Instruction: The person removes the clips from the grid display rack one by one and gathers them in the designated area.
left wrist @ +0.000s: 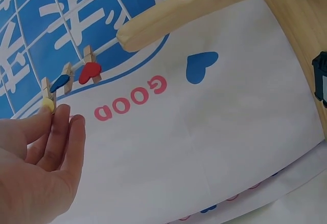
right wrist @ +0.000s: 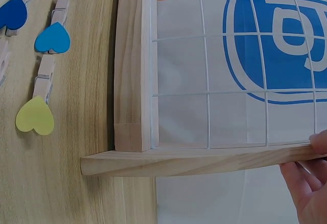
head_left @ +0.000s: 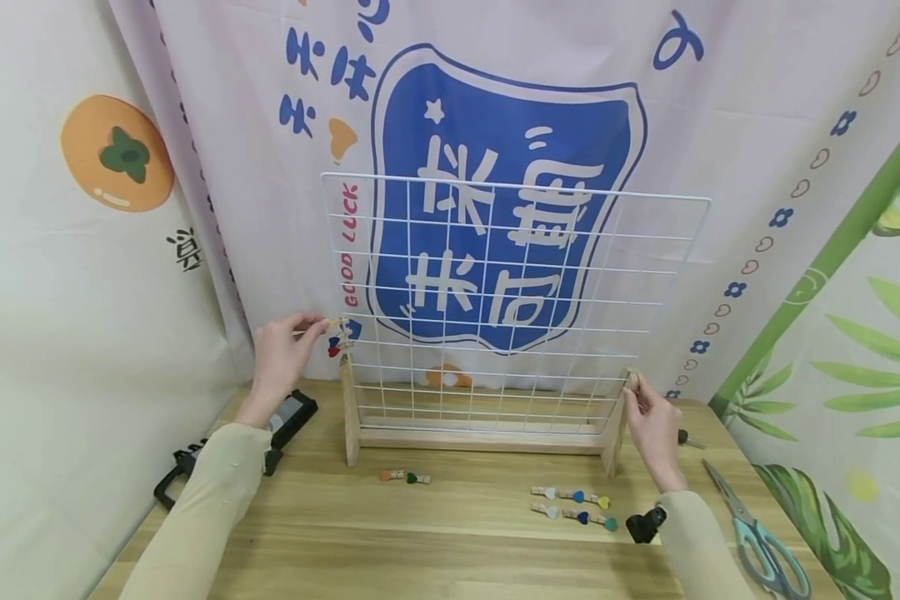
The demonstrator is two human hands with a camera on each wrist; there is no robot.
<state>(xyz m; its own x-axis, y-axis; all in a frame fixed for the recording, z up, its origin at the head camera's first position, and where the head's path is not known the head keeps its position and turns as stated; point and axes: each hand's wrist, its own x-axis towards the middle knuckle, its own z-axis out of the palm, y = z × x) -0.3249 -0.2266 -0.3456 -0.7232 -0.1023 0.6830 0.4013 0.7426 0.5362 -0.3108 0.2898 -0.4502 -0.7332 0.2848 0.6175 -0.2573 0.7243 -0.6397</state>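
The left hand point(head_left: 277, 360) is pinching a yellow-heart peg point(left wrist: 47, 97) between its fingertips point(left wrist: 65, 115), holding it against the left edge of the white grid point(head_left: 510, 292). Just past that pinch, a blue-heart peg point(left wrist: 62, 80) and a red-heart peg point(left wrist: 90, 69) are sitting clipped on the same wire. The right hand point(head_left: 651, 427) is gripping the top of the right post point(head_left: 617, 425) of the wooden stand, fingers curled round it. Below and left of this hand, loose pegs point(head_left: 573, 505) are lying on the table point(head_left: 457, 550); to its right, scissors point(head_left: 757, 533) are lying.
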